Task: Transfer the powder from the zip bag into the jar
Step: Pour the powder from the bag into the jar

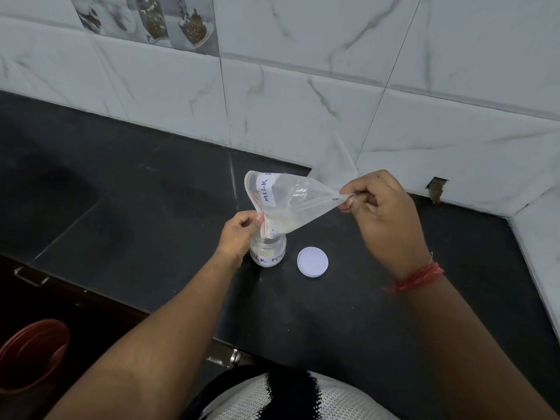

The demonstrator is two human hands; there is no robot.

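Zip bag: tilted above the jar, its mouth at the jar's opening; powder gathered in the low corner
Left hand: fingers pinched on the bag's mouth
Right hand: fingers pinched on the bag's raised far corner
Lid: on the table, just right of the jar

A dark stone bench runs along a wall of white marbled tiles, some printed with pictures of cups. Low at the left stands a red bucket.
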